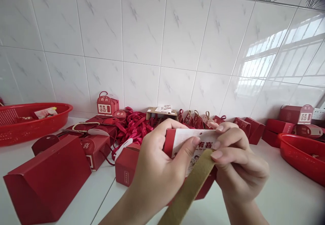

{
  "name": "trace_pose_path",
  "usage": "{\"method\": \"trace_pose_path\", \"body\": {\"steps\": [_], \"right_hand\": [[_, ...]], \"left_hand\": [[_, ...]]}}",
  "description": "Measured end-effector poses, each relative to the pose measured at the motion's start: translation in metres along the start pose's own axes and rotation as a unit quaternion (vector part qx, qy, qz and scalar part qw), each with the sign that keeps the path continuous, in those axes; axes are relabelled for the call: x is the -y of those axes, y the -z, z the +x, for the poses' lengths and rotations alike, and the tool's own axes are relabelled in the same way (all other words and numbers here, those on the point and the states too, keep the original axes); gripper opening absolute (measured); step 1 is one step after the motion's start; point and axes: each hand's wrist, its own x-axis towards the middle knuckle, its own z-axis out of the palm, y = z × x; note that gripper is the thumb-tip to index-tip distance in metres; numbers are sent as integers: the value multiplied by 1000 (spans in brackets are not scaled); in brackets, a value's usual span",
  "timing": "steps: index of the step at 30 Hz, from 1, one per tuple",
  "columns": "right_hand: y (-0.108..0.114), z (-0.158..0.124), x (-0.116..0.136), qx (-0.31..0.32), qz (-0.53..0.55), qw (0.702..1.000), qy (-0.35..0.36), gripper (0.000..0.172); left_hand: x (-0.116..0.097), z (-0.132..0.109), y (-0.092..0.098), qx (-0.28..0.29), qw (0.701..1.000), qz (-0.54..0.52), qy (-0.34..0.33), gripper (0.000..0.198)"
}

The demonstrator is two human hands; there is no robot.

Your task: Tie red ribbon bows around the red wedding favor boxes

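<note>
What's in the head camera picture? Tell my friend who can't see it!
The left hand holds a red-and-white gift box while the right hand pinches a gold ribbon. Beyond are red cardboard boxes, tangled red ribbons and red baskets.

One camera is sitting on the person's head, looking forward and down over the bench [276, 203] and facing the tiled wall [142, 28] behind it. It is viewing the left hand [162, 164] and right hand [241, 164] from close by, low in the frame, while the wall is filling the upper half.
</note>
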Motion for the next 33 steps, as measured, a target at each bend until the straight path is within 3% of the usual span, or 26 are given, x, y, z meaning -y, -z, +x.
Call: {"method": "trace_pose_path", "body": {"steps": [12, 25, 33], "right_hand": [[2, -1, 3, 16, -49, 997, -64, 23], [9, 4, 5, 44, -66, 996, -31, 23], [10, 6, 7, 73, -32, 993, -87, 25]], "left_hand": [[2, -2, 1, 31, 999, -1, -30, 16], [4, -6, 0, -22, 985, 98, -144, 12], [11, -5, -1, -50, 964, 153, -212, 9]]}}
